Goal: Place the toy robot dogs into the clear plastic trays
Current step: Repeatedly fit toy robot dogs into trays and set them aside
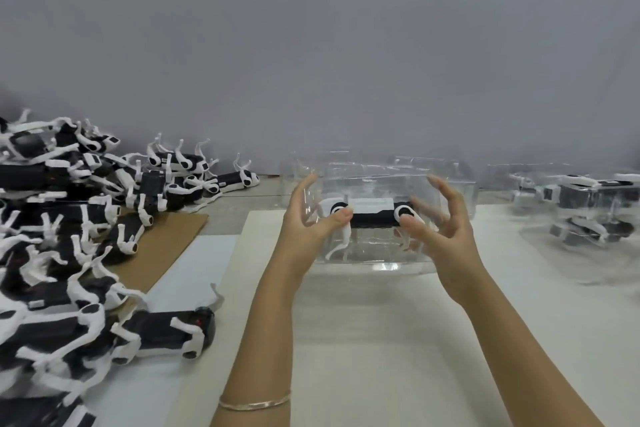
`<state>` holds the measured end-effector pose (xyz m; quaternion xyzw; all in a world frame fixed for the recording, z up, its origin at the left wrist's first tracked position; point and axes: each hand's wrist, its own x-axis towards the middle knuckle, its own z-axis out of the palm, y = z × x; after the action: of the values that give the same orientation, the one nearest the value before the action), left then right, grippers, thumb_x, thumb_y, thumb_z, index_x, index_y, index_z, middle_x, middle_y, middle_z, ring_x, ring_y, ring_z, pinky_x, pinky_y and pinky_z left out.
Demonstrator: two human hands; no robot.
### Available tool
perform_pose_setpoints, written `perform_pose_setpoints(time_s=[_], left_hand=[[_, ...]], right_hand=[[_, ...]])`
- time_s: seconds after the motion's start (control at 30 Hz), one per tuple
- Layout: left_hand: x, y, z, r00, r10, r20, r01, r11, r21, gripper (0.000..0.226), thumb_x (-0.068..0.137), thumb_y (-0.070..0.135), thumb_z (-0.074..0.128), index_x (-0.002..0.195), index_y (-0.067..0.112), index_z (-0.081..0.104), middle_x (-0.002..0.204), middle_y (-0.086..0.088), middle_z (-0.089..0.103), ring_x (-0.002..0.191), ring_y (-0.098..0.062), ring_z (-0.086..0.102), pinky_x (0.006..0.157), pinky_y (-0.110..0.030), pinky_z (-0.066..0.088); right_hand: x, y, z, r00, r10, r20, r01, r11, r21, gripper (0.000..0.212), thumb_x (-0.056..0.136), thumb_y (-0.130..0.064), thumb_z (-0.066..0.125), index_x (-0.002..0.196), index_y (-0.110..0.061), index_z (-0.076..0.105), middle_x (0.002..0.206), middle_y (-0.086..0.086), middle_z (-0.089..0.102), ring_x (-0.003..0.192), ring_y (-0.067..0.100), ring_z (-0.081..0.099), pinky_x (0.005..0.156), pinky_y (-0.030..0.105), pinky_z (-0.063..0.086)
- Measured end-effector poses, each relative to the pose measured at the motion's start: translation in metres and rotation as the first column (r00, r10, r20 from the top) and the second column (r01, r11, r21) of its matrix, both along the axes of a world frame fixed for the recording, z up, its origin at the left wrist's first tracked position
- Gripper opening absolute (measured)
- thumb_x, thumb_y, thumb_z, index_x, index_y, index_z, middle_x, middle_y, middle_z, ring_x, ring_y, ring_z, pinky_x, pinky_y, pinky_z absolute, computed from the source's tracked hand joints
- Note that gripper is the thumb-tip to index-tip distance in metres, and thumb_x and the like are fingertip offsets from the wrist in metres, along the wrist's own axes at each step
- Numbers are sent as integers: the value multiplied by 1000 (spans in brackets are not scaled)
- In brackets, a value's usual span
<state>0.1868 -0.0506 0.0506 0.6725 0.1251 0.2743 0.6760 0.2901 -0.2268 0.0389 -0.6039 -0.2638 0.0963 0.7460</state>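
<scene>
Head view: toy robot dog (372, 218) is laid crosswise between grips. One end is pinched by left grip (308, 220); hold by right grip (446, 230) cannot be judged.

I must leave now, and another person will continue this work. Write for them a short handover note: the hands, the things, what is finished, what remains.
Left hand: grips the left end of the clear tray, thumb pressing on the toy robot dog inside it.
Right hand: thumb at the dog's right end; fingers curled and blurred, grip unclear.
Done: filled trays sit at the far right.
Left: seat this dog fully, set the tray aside, then work through the pile of dogs on the left.
</scene>
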Motion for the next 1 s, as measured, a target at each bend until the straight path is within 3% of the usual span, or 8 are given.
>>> perform_pose_setpoints(time_s=[0.1, 0.27, 0.37, 0.43, 0.53, 0.63, 0.73, 1.0], left_hand=[[0, -21, 16, 999, 39, 38, -45, 985, 169, 81, 74, 40, 82, 140, 49, 36, 144, 28, 30, 125, 10, 35, 90, -11, 35], [2, -90, -4, 968, -249, -6, 249, 968, 23, 107, 47, 63, 75, 134, 68, 14, 120, 61, 21, 108, 41, 18, 102, -24, 22], [22, -128, -43, 941, -337, 2, 333, 929, -160, 110, 37, 41, 80, 137, 40, 36, 131, 13, 60, 123, -4, 54, 96, -34, 41], [39, -156, -60, 933, -356, -45, 336, 911, -237, 117, 37, 31, 80, 144, 21, 34, 140, -31, 46, 127, -44, 47, 108, -56, 34], [59, -204, -71, 925, -376, -50, 336, 873, -354, 132, 42, 44, 77, 152, 5, 15, 157, -26, 17, 146, -37, 21, 119, -53, 14], [71, -257, -57, 962, -259, -81, 197, 871, -450, 83, 89, 34, 61, 156, 25, 14, 164, 0, 8, 150, -16, 11, 120, -38, 12], [93, -300, -49, 984, -128, -126, 51, 872, -487, 63, 101, 27, 45, 156, 25, 14, 164, 7, 3, 150, -10, 6, 118, -34, 9], [152, -333, -51, 979, -88, -182, -18, 858, -513, 61, 102, 28, 40, 156, 24, 10, 164, 6, -2, 150, -14, 6, 119, -37, 9]], right_hand=[[3, -24, 4, 998, -6, -70, 7, 1000, 13, 76, 64, -36, 88, 128, -51, 49, 116, 0, 70, 91, 26, 73, 69, 33, 58], [14, -101, -3, 970, -35, -240, 19, 997, -70, 67, 61, -40, 85, 123, -45, 58, 123, 5, 67, 108, 22, 68, 79, 36, 56], [12, -147, -17, 939, -218, -266, 192, 974, -121, 65, 57, -54, 80, 117, -30, 70, 117, -6, 69, 105, 13, 67, 84, 28, 50], [10, -173, -22, 868, -426, -254, 395, 904, -166, 49, 66, -53, 76, 102, -20, 76, 95, -2, 72, 89, 14, 70, 78, 27, 49], [12, -213, -29, 683, -717, -138, 689, 695, -204, 27, 94, -39, 58, 94, -18, 75, 85, -1, 69, 80, 17, 66, 69, 24, 45], [15, -251, -32, 454, -889, -57, 884, 458, -95, 21, 100, -33, 48, 90, -32, 67, 92, -9, 65, 93, 19, 61, 79, 30, 44], [22, -286, -44, 277, -930, -241, 956, 293, -32, 11, 93, -36, 50, 95, -29, 58, 94, -11, 56, 96, 18, 53, 86, 35, 42], [57, -301, -62, 379, -863, -335, 921, 386, 47, 39, 91, -38, 50, 127, -24, 45, 120, -8, 44, 119, 14, 40, 96, 25, 28]])
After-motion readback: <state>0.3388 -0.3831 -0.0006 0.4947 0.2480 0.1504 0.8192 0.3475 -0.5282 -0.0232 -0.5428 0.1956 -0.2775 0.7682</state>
